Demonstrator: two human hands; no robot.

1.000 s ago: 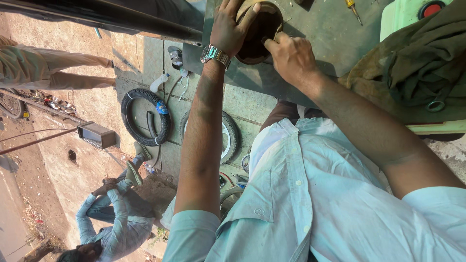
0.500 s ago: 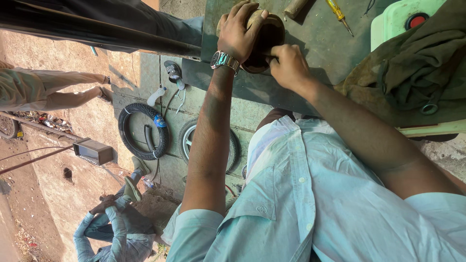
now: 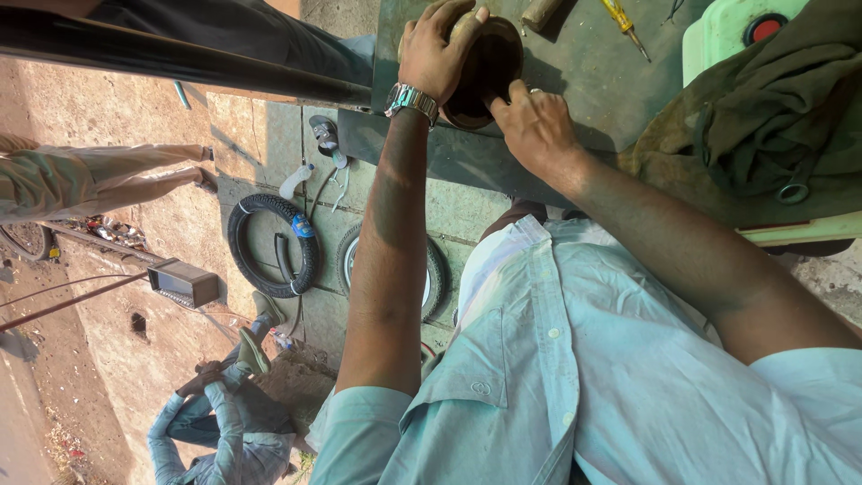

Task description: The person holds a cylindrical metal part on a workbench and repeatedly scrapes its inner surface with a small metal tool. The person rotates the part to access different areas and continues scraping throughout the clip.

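1. While both hands work it, a dark round cup-shaped part [image 3: 485,67] sits on the green metal bench [image 3: 575,81], approx 12 o'clock in view, near the bench edge.
2. L hand [image 3: 435,54]: fingers spread and clamped over the part's rim from its 9 o'clock side; steel wristwatch [image 3: 411,99] on wrist.
3. R hand [image 3: 537,126]: at the part's 5 o'clock, fingers curled together, tips touching rim; grip strength can't tell.
4. Bench, 1–2 o'clock of part: wooden handle [image 3: 541,13], yellow screwdriver [image 3: 624,22]. At 3 o'clock: olive cloth [image 3: 763,117], pale green container w/ red cap [image 3: 732,27].
5. Ground below, 7–8 o'clock: black tyre [image 3: 247,247] w/ tube, second wheel [image 3: 350,260] beside it.
6. Other persons: one crouched at 7 o'clock [image 3: 220,422], legs at 9 o'clock [image 3: 81,180].
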